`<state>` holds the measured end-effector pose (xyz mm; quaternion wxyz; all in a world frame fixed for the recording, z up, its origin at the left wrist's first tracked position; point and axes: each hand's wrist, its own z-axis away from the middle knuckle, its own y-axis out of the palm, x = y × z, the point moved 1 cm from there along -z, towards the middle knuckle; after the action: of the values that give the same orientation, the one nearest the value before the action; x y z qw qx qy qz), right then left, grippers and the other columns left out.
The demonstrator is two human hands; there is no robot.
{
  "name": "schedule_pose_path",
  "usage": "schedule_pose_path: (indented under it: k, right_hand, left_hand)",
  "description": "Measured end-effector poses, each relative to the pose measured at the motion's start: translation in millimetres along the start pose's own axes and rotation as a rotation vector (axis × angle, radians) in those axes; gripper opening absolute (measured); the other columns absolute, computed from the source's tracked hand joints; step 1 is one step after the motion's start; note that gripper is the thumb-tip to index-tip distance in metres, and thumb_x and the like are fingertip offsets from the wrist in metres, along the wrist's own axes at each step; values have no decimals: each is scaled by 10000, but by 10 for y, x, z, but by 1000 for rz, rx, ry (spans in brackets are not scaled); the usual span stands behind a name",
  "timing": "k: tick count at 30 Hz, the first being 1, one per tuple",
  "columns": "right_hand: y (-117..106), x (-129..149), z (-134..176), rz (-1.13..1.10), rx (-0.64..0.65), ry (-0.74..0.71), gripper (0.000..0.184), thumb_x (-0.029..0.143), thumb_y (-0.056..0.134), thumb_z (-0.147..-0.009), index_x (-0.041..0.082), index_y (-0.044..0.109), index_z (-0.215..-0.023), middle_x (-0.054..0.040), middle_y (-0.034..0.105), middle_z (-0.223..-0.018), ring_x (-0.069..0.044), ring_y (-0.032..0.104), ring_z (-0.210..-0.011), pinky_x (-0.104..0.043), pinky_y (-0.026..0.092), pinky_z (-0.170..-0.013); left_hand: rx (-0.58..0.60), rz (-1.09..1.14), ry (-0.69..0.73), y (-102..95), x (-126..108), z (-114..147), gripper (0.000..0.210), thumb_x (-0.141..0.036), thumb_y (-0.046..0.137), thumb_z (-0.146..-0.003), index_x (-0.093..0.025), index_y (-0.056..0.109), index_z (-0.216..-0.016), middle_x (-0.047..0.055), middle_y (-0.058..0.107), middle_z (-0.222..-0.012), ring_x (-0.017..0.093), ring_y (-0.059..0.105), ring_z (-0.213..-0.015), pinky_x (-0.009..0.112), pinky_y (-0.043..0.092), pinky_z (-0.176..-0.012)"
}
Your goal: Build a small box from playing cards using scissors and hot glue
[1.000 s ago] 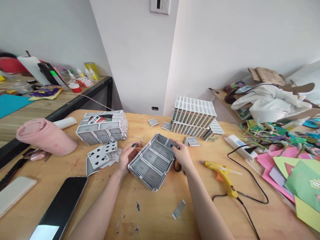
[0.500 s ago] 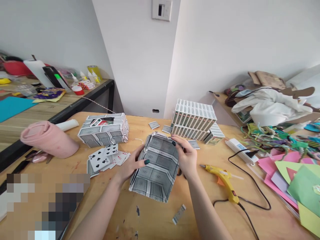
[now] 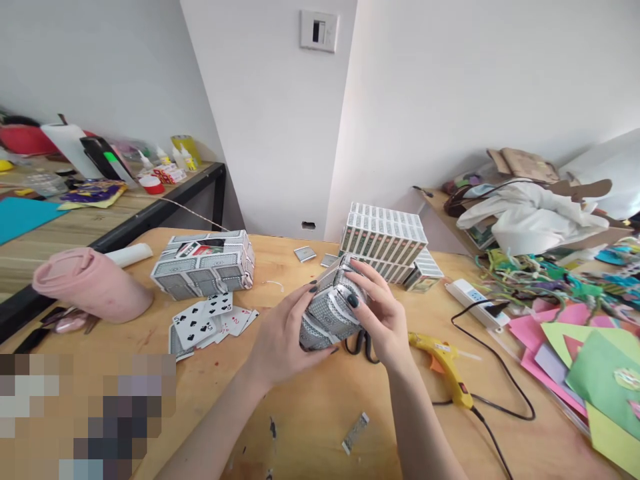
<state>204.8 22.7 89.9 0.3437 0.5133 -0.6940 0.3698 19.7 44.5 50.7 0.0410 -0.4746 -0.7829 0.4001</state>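
A card-back box [image 3: 330,312] is gripped between both hands above the wooden table [image 3: 310,413], lifted clear of it and tilted on edge. The left hand [image 3: 284,340] is cupped under and around its near side, fingers closed on it, dark polish seen on the nails. The right hand [image 3: 380,313] is wrapped over the top and far side, fingers also closed on the box. The box is seen as built from playing cards, grey-and-white patterned backs outward; no writing can be read on it. Scissors handles [image 3: 363,343] are partly hidden just behind the right hand. A yellow glue gun [image 3: 443,367] is laid near the right wrist, black cord trailed off it. A white power strip [image 3: 470,293] is placed further right. Loose playing cards [image 3: 207,320] are fanned left of the hands, spade pips and a 5 legible. A second card-covered box [image 3: 203,263] is set behind them. A stack of card decks [image 3: 385,237] is piled at the table's back edge. A pink roll [image 3: 93,283] is laid at far left. Coloured paper sheets [image 3: 590,353] are spread at far right. A small patterned scrap [image 3: 355,433] is left near the front. White walls and a wall switch [image 3: 319,30] are seen behind; a blurred patch is placed at lower left.
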Motion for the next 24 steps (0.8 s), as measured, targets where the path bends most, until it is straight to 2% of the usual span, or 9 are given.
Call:
schedule_pose_path:
  k: [2, 5, 9, 12, 16, 19, 24]
  right_hand:
    - [27, 20, 4, -1, 3, -28, 253, 286, 580, -867, 326, 677, -1098, -35, 553, -1339, -265, 366, -1357, -520, 269, -1129]
    - [56, 20, 12, -16, 31, -72, 214, 268, 576, -875, 302, 687, -1054, -35, 596, -1295, -255, 348, -1373, -510, 279, -1129]
    - [80, 16, 20, -32, 12, -90, 151, 270, 599, -863, 289, 698, -975, -28, 642, -1236, -254, 370, -1363, -516, 283, -1125]
    - [99, 56, 21, -29, 7, -72, 104, 279, 615, -852, 286, 704, -905, -18, 678, -1174, -252, 402, -1342, -523, 282, -1124]
    - [120, 149, 24, 29, 46, -66, 93, 283, 614, -847, 277, 707, -854, -15, 696, -1133, -253, 422, -1329, -536, 254, -1138]
    - [120, 197, 33, 73, 74, -83, 104, 264, 609, -846, 282, 710, -867, -11, 689, -1145, -250, 428, -1322, -542, 244, -1144]
    - [144, 218, 71, 74, 84, -48, 129, 265, 616, -842, 302, 733, -885, 4, 681, -1155, -259, 417, -1330, -545, 235, -1148]
  left_hand:
    - [-22, 9, 41, -14, -75, -21, 881, -488, 728, -702, -156, 283, -1385, 211, 507, -1336, 335, 525, -1220, 488, 519, -927]
    - [-81, -5, 56, -17, -187, -41, 841, -434, 717, -743, -126, 299, -1405, 213, 505, -1351, 329, 502, -1252, 476, 507, -966]
    - [-119, 44, 53, 37, -236, 1, 826, -401, 693, -788, -145, 268, -1449, 201, 498, -1376, 317, 488, -1275, 460, 496, -998]
    - [-112, 121, 17, 72, -253, 50, 806, -391, 668, -815, -173, 246, -1467, 198, 475, -1402, 313, 465, -1297, 466, 478, -1021]
    - [-151, 229, -80, 68, -380, 76, 725, -288, 634, -828, -200, 276, -1452, 172, 478, -1408, 320, 424, -1328, 492, 450, -1043]
    - [-195, 269, -156, 20, -510, 54, 708, -263, 627, -792, -156, 313, -1418, 198, 463, -1410, 334, 433, -1318, 504, 449, -1040]
    - [-150, 135, -166, -184, -609, -35, 628, -373, 669, -803, -121, 409, -1316, 205, 589, -1273, 306, 554, -1211, 440, 510, -986]
